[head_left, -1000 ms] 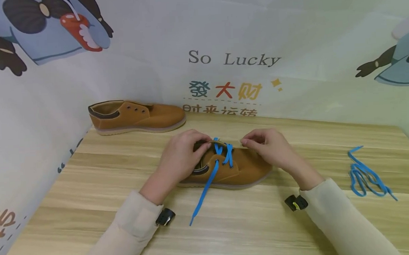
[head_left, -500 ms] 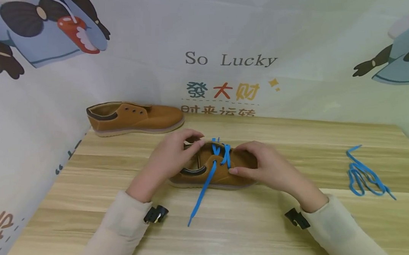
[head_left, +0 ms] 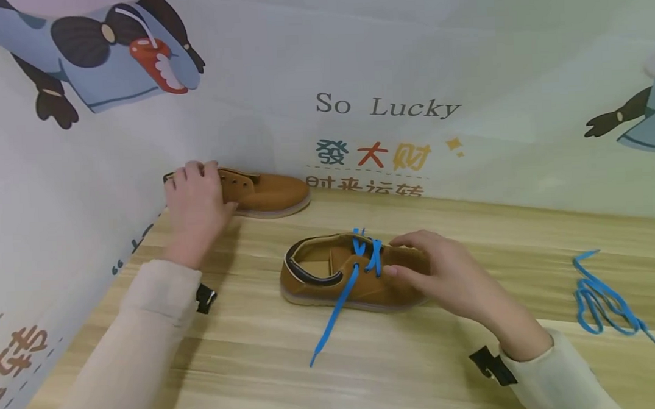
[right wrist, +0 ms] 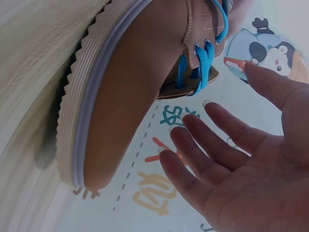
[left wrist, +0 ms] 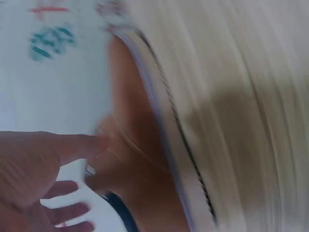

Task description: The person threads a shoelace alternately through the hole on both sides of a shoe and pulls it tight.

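Note:
My left hand is over the heel end of the laceless brown shoe at the back left. Seen from the left wrist, blurred, its thumb overlaps that shoe's side and the other fingers are spread past the opening. A second brown shoe stands mid-table, toe to the right, with a blue shoelace through some eyelets and one end trailing toward me. My right hand hovers by its toe end. In the right wrist view the fingers are apart from the shoe and hold nothing.
A bunched blue shoelace lies on the wooden table at the right. A printed white backdrop rises behind the table and along its left side, close to the back shoe.
My left hand has left the front shoe's collar and moved back and left to the other shoe. My right hand has come down around the front shoe's toe end, thumb and fingers parted.

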Demonstrator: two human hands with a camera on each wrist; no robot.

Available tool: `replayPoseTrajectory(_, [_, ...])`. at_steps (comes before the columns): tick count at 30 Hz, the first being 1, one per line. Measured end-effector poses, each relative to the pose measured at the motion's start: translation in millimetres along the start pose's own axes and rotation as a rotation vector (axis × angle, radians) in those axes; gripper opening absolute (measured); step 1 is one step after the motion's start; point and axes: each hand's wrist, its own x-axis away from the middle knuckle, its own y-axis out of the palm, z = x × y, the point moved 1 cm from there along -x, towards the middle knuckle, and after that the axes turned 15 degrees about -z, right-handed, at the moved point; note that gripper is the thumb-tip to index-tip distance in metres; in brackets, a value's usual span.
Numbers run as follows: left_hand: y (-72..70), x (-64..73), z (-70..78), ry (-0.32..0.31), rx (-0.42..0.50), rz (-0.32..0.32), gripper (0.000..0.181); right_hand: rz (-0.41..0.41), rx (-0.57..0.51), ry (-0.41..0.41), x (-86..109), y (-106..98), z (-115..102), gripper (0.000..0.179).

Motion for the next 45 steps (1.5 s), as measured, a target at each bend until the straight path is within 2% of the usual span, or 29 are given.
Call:
replayPoseTrajectory(2, [-0.2, -11.2, -12.2, -0.026, -0.063, -0.078, 0.091, -0.001, 0.001, 0.002, 0.9, 0.2, -0.4, 0.046])
replayPoseTrajectory(3, [-1.0, -16.4, -18.4, -0.020, -0.084, -0.120, 0.097, -0.003, -0.003, 0.001, 0.9, 0.5, -0.7, 0.046])
replayPoseTrajectory(6, [-4.4, -31.6, -35.4, 0.046, -0.123, -0.244, 0.108, -0.001, -0.009, -0.004, 0.8, 0.1, -1.6, 0.045])
replayPoseTrajectory(9, [-7.1, -44.2, -47.1, 0.109, -0.125, -0.348, 0.108, 0.003, -0.008, -0.003, 0.4, -1.6, -2.3, 0.045])
replayPoseTrajectory(13, [-9.6, -56.3, -53.7, 0.120, -0.122, -0.414, 0.106, 0.010, 0.000, -0.003, -0.5, -4.7, -3.2, 0.044])
replayPoseTrajectory(17, [-10.3, -61.5, -54.3, 0.130, -0.142, -0.428, 0.097, 0.008, 0.000, -0.008, -2.9, -5.4, -4.4, 0.044])
replayPoseTrajectory(23, [-3.1, -58.6, -58.7, 0.181, -0.135, -0.343, 0.071, -0.022, -0.009, -0.017, -7.2, -1.5, -1.9, 0.042])
replayPoseTrajectory(28, [4.5, -52.1, -59.3, 0.213, -0.124, -0.296, 0.046, -0.001, -0.018, -0.019, -6.1, -2.6, 3.4, 0.039])
replayPoseTrajectory(33, [8.6, -41.1, -56.1, 0.253, -0.174, -0.226, 0.043, 0.007, -0.011, -0.022, -4.6, -3.1, 4.9, 0.038])
replayPoseTrajectory(39, [5.8, -24.5, -50.6, 0.363, -0.230, -0.044, 0.038, 0.008, -0.016, -0.021, -2.8, -3.2, 4.9, 0.038])
replayPoseTrajectory(45, [0.2, -1.5, -41.5, 0.459, -0.202, 0.169, 0.043, 0.012, -0.022, -0.023, -1.8, -3.8, 2.7, 0.040])
